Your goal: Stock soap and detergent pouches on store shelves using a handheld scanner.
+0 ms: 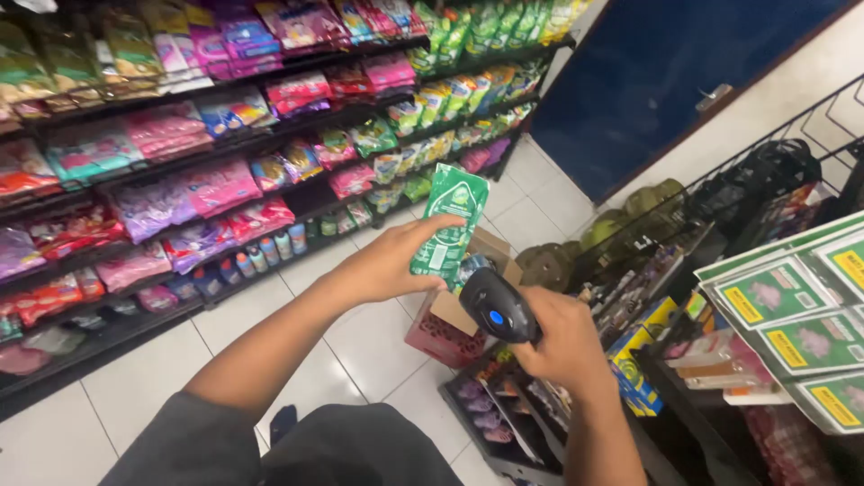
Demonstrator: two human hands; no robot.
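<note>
My left hand [389,263] holds a green refill pouch [448,223] upright in front of me, fingers wrapped along its left edge. My right hand [562,337] grips a black handheld barcode scanner [498,307] with a blue button on top. The scanner's head points up at the lower part of the pouch, almost touching it. Both arms reach forward over a shop aisle.
Dark shelves [225,135] on the left carry rows of pink, purple and green pouches and small bottles. An open cardboard box [459,306] sits on a red crate [436,342] on the white tile floor. A wire rack [765,297] with packaged goods stands at right, and a blue door [657,72] at the back.
</note>
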